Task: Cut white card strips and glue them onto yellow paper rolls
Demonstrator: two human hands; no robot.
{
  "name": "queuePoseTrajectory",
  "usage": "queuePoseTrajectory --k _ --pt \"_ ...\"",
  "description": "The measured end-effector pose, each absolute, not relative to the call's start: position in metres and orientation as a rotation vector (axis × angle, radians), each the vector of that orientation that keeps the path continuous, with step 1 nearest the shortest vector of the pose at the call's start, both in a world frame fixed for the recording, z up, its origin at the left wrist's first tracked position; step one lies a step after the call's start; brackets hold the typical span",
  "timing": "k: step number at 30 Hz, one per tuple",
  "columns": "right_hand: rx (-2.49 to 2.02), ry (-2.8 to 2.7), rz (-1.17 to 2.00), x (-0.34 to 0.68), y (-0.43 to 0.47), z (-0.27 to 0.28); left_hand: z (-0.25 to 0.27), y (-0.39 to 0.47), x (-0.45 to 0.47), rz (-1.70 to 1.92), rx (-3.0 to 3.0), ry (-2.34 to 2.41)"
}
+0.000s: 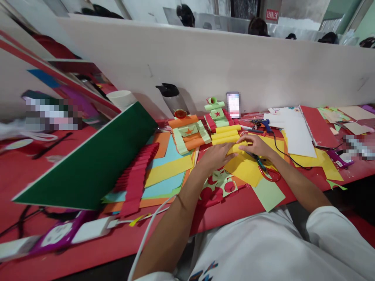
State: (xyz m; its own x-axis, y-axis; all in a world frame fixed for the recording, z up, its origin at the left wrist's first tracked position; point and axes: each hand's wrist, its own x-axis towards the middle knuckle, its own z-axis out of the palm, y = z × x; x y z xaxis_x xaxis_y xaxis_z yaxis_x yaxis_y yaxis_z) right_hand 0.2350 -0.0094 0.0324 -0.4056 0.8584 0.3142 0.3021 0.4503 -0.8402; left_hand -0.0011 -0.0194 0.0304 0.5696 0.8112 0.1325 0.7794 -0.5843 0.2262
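The yellow paper roll lies between both hands, its long axis running crosswise, just nearer the body than the row of finished yellow rolls. The left hand covers its left end; whether those fingers pinch, I cannot tell. The right hand, equally near, pinches the other end between thumb and fingers.

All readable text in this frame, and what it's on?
"上三楼", apparently: end of the line on the red sign at the top; its earlier characters are too blurred.
Phone screen: pixelated, unreadable.
Purple power strip at lower left: markings too small to read.
Nothing else legible.
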Motion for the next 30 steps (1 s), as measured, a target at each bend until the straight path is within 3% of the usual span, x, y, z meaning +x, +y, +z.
queuePoseTrajectory --k 17,22,30 --pt "-1.088 -1.922 0.807 0.237 -0.007 0.035 0.038 -0.023 -0.005 0.022 2.721 1.51" --pt "-1.514 -2.027 0.532 0.267 0.003 0.039 0.046 -0.015 -0.026 -0.188 2.652 1.593" --pt "-1.919 -2.454 0.438 0.263 -0.016 0.046 0.045 -0.014 -0.025 -0.222 2.635 1.575"
